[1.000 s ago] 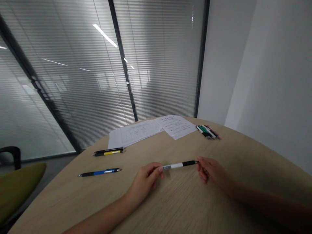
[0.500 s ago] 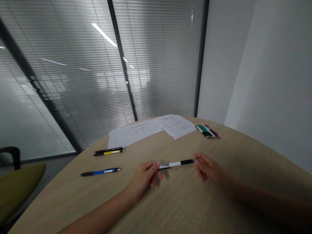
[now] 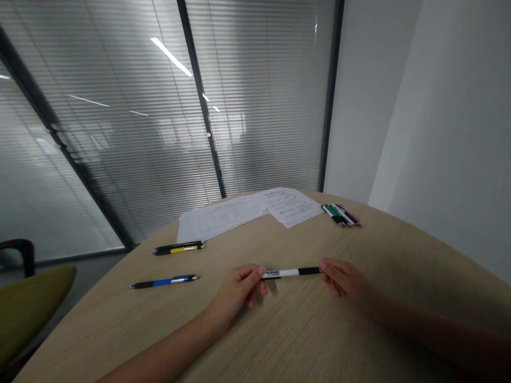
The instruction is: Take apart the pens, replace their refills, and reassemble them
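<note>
A white pen (image 3: 289,272) with a black grip lies nearly level between my two hands, just over the table. My left hand (image 3: 243,284) is closed on its left end, thumb on top. The fingertips of my right hand (image 3: 339,276) pinch the other end, by the black grip; the tip itself is hidden in the fingers. To the left of my left hand a blue and black pen (image 3: 163,282) rests on the table. Farther back, a yellow and black pen (image 3: 179,249) lies against a black pen (image 3: 175,246).
Printed paper sheets (image 3: 215,217) lie at the far side of the wooden table (image 3: 279,340). Several pens (image 3: 341,215) are grouped at the back right. A green chair (image 3: 35,298) stands left of the table. Behind are a glass partition with blinds and a white wall.
My right hand has come down slightly and a little to the right, bringing the pen's black end lower, so the pen is more level. My left hand has hardly moved.
</note>
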{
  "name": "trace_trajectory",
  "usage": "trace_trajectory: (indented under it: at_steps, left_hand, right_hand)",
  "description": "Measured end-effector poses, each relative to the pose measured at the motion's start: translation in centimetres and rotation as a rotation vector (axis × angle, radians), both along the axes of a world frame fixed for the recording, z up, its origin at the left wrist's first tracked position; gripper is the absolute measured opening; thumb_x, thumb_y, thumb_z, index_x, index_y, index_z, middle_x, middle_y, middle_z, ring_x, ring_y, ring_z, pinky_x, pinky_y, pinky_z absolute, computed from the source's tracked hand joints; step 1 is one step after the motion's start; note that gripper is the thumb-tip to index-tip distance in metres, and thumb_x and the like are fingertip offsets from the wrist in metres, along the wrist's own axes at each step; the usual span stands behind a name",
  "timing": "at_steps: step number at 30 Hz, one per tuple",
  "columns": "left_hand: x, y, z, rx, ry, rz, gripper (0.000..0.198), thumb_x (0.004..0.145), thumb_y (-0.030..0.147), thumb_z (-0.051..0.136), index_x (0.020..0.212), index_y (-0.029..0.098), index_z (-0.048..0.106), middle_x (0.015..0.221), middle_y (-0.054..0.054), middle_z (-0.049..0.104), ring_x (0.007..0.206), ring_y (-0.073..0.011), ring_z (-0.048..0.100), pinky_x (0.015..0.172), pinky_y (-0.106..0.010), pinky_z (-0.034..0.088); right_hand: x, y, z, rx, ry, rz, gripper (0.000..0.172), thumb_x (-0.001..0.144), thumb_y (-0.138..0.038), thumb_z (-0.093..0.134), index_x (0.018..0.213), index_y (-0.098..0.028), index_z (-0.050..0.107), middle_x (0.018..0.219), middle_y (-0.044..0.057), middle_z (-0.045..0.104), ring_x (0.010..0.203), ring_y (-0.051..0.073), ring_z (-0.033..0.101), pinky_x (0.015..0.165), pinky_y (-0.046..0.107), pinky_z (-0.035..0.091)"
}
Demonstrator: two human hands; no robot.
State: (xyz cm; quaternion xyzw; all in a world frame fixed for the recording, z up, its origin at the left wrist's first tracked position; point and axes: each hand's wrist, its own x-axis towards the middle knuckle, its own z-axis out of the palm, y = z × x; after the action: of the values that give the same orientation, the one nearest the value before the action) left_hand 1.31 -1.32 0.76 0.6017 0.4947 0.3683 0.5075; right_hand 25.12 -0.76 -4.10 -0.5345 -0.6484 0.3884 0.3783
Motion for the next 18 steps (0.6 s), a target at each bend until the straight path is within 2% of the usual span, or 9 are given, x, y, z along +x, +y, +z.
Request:
trace_trajectory:
  at_steps: [7, 11, 14, 16, 18]
  left_hand:
    - [0.0, 0.0, -0.2, 0.005, -0.005, 0.016, 0.037, 0.066, 0.049, 0.051, 0.053, 0.015, 0.052, 0.044, 0.005, 0.048, 0.033, -0.0047, 0.03, 0.038, -0.02, 0.022]
    - [-0.1, 0.1, -0.1, 0.0, -0.001, 0.019, 0.037, 0.066, 0.05, 0.051, 0.053, 0.015, 0.052, 0.044, 0.005, 0.048, 0.034, -0.0046, 0.031, 0.038, -0.019, 0.022]
    - [-0.1, 0.2, -0.2, -0.007, -0.009, -0.007, 0.037, 0.065, 0.05, 0.052, 0.053, 0.015, 0.051, 0.045, 0.004, 0.049, 0.034, -0.0049, 0.031, 0.038, -0.019, 0.022]
    - [-0.1, 0.2, -0.3, -0.012, -0.013, -0.021, 0.037, 0.065, 0.05, 0.053, 0.053, 0.015, 0.052, 0.046, 0.004, 0.05, 0.034, -0.0051, 0.032, 0.037, -0.019, 0.023]
    - [0.0, 0.1, -0.3, -0.011, -0.004, -0.025, 0.037, 0.065, 0.05, 0.052, 0.053, 0.015, 0.052, 0.046, 0.004, 0.05, 0.035, -0.0051, 0.032, 0.037, -0.019, 0.023]
  right_hand:
    - [-0.4, -0.1, 0.4, -0.006, 0.086, 0.039, 0.022, 0.075, -0.041, 0.043, 0.073, -0.02, 0.045, 0.047, -0.007, 0.04, 0.04, 0.007, 0.036, 0.039, 0.019, 0.024]
    - [-1.0, -0.2, 0.9, -0.012, 0.159, 0.05, 0.026, 0.068, -0.042, 0.049, 0.082, -0.02, 0.042, 0.052, -0.008, 0.039, 0.039, 0.006, 0.034, 0.037, 0.019, 0.022]
    - [-0.9, -0.3, 0.9, 0.001, 0.139, 0.03, 0.027, 0.071, -0.041, 0.046, 0.088, -0.02, 0.043, 0.053, -0.008, 0.04, 0.04, 0.007, 0.033, 0.038, 0.02, 0.022]
    - [-0.5, -0.3, 0.7, 0.013, 0.063, 0.03, 0.024, 0.078, -0.041, 0.038, 0.083, -0.02, 0.046, 0.05, -0.007, 0.038, 0.041, 0.008, 0.034, 0.04, 0.021, 0.025]
    - [-0.1, -0.3, 0.5, 0.043, -0.024, 0.023, 0.029, 0.082, -0.041, 0.031, 0.071, -0.019, 0.048, 0.047, -0.006, 0.038, 0.044, 0.009, 0.037, 0.045, 0.022, 0.029]
